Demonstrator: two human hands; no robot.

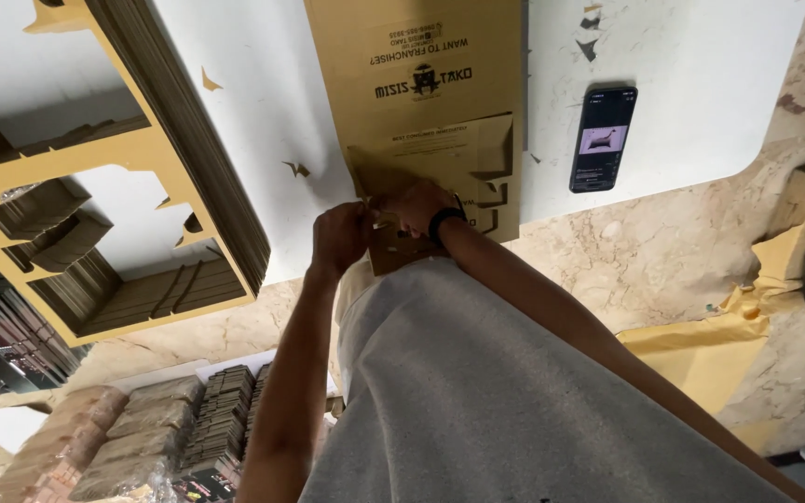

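A: Where is the flat cardboard blank (426, 112) kept, and how is it gripped?

B: It is laid on the white desk (701, 74), running from the near edge toward 12 o'clock. Its near flap is pinched at the desk edge by both hands, so the rest is borne by the desk while the flap is worked. The left hand (342, 235) is closed on the flap's corner; the right hand (418, 207), with a dark wristband, is curled shut on the flap beside it.

A: What is set around it?

B: A dark phone (602, 138) is laid at 2 o'clock, apart from the blank. A thick stack of cut cardboard sheets (132, 186) is kept at 9 o'clock, within reach. Cardboard scraps (295, 169) are scattered between.
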